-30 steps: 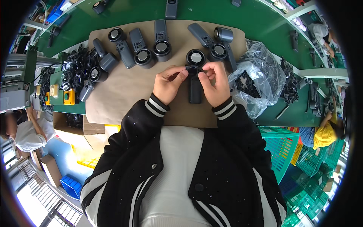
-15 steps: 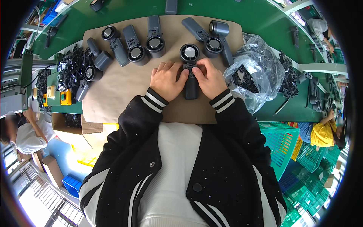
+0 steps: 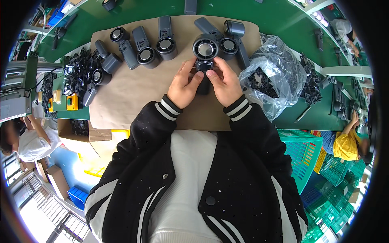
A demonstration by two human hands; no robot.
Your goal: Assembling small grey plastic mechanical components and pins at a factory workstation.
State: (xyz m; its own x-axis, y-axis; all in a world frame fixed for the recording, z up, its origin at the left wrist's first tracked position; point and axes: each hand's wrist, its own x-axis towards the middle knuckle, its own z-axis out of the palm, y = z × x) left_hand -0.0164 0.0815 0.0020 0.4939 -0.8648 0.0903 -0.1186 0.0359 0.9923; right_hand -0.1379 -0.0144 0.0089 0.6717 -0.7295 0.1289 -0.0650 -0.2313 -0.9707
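Note:
A dark grey handheld fan (image 3: 205, 48) with a round head and a silver centre is held between my two hands over brown paper (image 3: 133, 95). My left hand (image 3: 184, 85) is closed on its neck from the left, thumb on the front. From the right, my right hand (image 3: 225, 83) grips the same neck, its thumb close to the other. The fan's handle points toward me beneath my thumbs. Just behind its head lie another handheld fan (image 3: 228, 46) and one more on its side (image 3: 234, 28).
Several similar fans (image 3: 146, 56) lie at the paper's far left. A clear plastic bag (image 3: 283, 77) of small black parts stands at right, beside a thin tool (image 3: 302, 114). Black parts (image 3: 79, 73) are heaped at left. A green crate (image 3: 300, 156) stands below the table edge; people work at both sides.
The fan has been raised off the paper and its head tilted up toward me. Both hands have shifted with it and keep their grip on its neck.

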